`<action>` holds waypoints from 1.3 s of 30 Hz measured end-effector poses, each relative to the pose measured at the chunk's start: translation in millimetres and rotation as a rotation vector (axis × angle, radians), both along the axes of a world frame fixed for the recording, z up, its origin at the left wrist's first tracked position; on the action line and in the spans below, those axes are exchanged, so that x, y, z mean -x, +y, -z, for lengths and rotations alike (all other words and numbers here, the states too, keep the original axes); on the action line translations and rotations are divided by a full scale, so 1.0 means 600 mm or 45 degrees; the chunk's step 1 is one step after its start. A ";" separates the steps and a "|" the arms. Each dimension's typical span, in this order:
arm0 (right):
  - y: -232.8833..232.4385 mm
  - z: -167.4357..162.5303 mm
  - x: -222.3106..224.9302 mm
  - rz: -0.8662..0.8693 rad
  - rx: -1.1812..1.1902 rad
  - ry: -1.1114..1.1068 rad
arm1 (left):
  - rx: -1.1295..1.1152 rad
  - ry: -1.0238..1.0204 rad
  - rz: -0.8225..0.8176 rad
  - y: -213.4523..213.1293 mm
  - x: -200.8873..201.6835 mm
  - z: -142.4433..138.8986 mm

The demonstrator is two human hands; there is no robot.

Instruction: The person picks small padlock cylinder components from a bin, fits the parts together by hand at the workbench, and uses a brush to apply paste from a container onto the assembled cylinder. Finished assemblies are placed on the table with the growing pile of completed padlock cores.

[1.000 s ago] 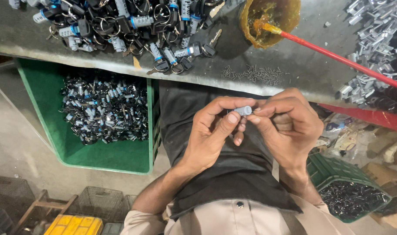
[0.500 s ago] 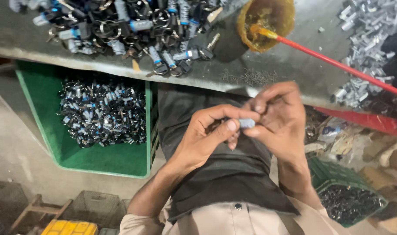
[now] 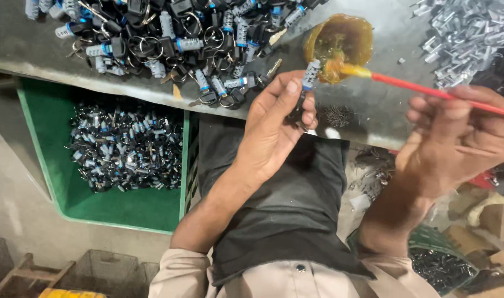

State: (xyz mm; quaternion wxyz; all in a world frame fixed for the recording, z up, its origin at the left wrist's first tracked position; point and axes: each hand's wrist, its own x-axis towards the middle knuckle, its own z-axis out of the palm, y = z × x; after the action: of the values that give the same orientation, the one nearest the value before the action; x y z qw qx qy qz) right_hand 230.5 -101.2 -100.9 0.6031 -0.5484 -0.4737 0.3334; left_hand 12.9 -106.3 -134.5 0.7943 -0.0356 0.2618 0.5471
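Left hand (image 3: pixel 274 127): one small cylinder (image 3: pixel 311 74) pinched, upper centre.
Right hand (image 3: pixel 462 138): one red brush (image 3: pixel 428 91) gripped.
Bowl (image 3: pixel 340 44): one, amber.

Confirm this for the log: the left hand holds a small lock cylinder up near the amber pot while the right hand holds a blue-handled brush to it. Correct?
Not quite. The brush in the right hand has a red handle, not blue, as the head view shows. The rest stands: the left hand holds the small lock cylinder up near the amber pot, and the brush tip meets it.
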 end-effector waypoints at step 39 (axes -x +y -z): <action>-0.038 0.000 0.049 -0.291 0.489 -1.012 | -0.620 1.851 -0.150 -0.017 0.188 -0.087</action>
State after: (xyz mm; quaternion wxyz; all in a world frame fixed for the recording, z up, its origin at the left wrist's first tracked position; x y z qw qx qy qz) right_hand 201.2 -124.3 -100.9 0.2210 -0.6798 -0.6556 0.2433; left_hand -99.8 -116.3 -82.1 0.3774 0.4950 0.5879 0.5166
